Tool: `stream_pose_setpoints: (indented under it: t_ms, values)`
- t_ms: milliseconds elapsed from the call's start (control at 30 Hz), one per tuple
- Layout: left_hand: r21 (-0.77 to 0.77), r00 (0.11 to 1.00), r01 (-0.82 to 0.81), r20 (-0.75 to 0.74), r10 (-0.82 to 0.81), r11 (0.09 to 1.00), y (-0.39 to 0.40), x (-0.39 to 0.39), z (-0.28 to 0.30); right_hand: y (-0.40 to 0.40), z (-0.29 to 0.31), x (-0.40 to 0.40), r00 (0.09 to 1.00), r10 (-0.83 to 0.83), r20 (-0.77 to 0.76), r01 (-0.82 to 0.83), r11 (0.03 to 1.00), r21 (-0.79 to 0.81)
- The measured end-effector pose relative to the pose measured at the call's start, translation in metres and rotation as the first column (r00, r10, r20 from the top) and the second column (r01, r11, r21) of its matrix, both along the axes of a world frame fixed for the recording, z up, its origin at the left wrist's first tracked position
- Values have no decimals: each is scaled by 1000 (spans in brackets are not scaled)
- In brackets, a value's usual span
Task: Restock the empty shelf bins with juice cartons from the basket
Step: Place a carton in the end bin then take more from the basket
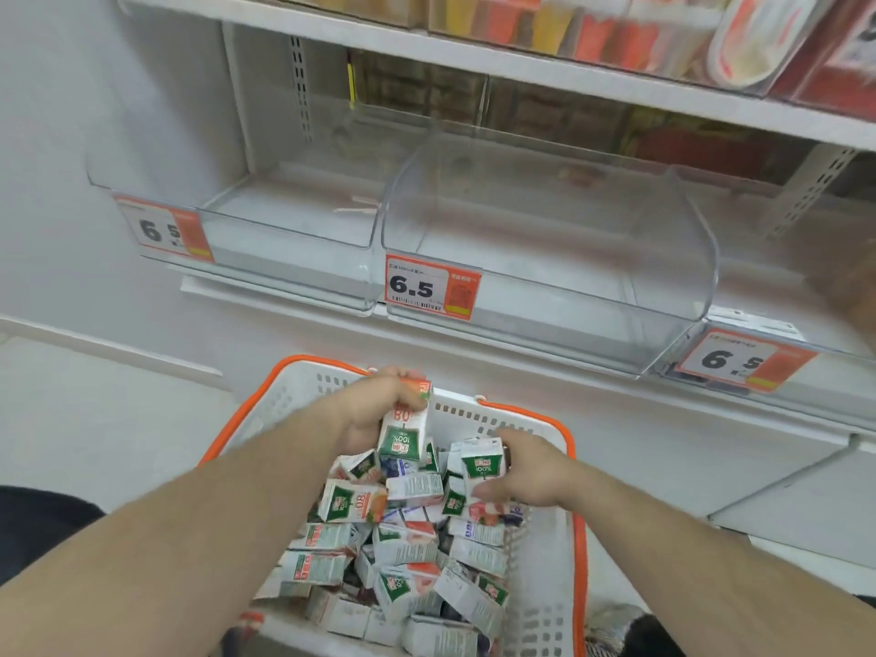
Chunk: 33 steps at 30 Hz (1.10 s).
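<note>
- Pick step: your left hand (379,410) grips a carton (404,426) lifted above the basket (545,609); your right hand (526,471) wraps a second carton (483,467) on the pile.
- Next: carry both up into the empty middle bin (545,239), upright.

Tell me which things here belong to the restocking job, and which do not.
For the job: basket; juice cartons; carton in left hand; carton in right hand; empty bins.
Not for the job: upper-shelf goods; price tags.
</note>
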State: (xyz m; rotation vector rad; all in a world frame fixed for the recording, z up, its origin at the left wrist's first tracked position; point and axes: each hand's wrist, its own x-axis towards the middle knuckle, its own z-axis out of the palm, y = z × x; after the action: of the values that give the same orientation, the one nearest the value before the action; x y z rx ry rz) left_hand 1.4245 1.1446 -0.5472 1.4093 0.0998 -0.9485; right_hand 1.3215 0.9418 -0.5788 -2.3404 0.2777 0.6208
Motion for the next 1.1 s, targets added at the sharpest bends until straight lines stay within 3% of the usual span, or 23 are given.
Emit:
stream_pose_setpoints:
  t_ms: [67,133,333,467,667,833,1000,1100]
  values:
    - [-58,997,-19,-72,15,998,3,4,19,5,24,3,994,-12,111,12,1000,2]
    - [-7,1000,-13,-28,13,1000,6,11,31,12,46,6,980,-36,196,35,999,11]
    - [200,917,95,364,-164,975,21,23,78,36,102,8,883,-149,444,104,987,124]
    - [360,714,163,599,-362,919,36,26,101,53,125,15,797,-301,523,156,940,302]
    - [314,560,337,692,-457,888,56,36,112,77,145,40,730,-424,537,157,867,472]
    - [275,510,199,790,-339,941,73,52,125,97,166,64,758,-416,502,81,824,561]
    - [181,472,21,865,-169,983,109,68,136,123,195,99,722,-210,659,-26,944,330]
    - [15,509,-260,852,123,966,131,82,141,147,213,132,632,-140,762,-20,980,196]
